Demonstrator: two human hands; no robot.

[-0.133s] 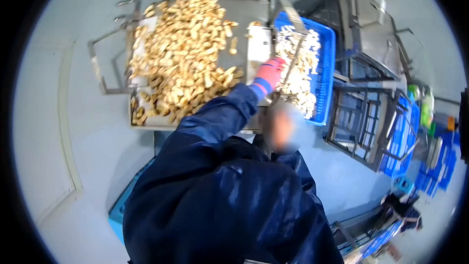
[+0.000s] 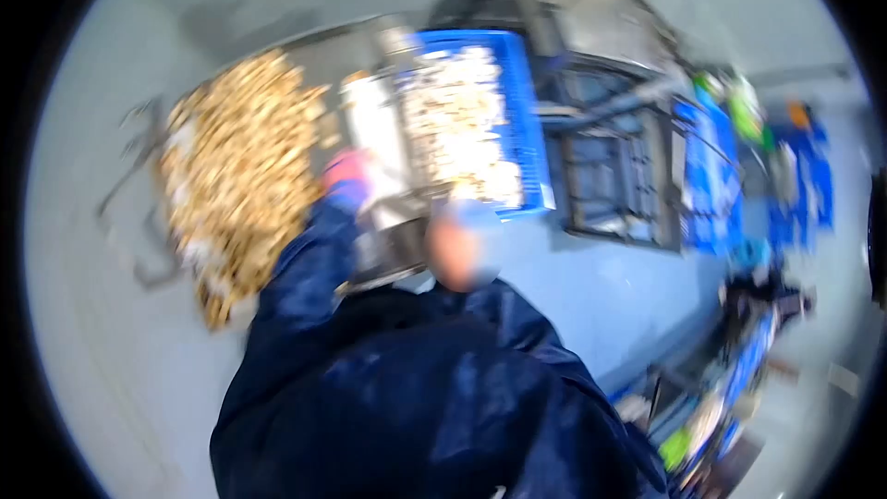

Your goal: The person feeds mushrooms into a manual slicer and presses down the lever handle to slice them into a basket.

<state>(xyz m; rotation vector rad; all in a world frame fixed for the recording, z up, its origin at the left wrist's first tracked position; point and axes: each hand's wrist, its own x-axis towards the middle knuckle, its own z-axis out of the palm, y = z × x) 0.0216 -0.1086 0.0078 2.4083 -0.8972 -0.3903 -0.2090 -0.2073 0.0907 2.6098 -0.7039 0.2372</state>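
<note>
My left hand (image 2: 349, 177), in a pink and blue glove, is over the metal table, between the right edge of a heap of tan, oblong pieces (image 2: 245, 148) and a narrow white tray (image 2: 377, 125). Motion blur hides its fingers and anything in them. My right hand (image 2: 455, 245) shows only as a smeared patch at the end of my dark blue sleeve, below the near end of a blue basket (image 2: 527, 129). That basket holds many small whitish pieces (image 2: 462, 102). The exact kind of the pieces is unclear.
Metal frames and stands (image 2: 619, 166) are to the right of the basket. Farther right are more blue crates (image 2: 711, 176) and green items (image 2: 744, 111). Another work surface with things on it (image 2: 739, 379) lies at the lower right. Metal bars (image 2: 139, 162) jut out at the table's left.
My left hand has moved left, away from the blue basket's edge toward the tan heap. The whole view has swung, shifting the table leftward and blurring everything.
</note>
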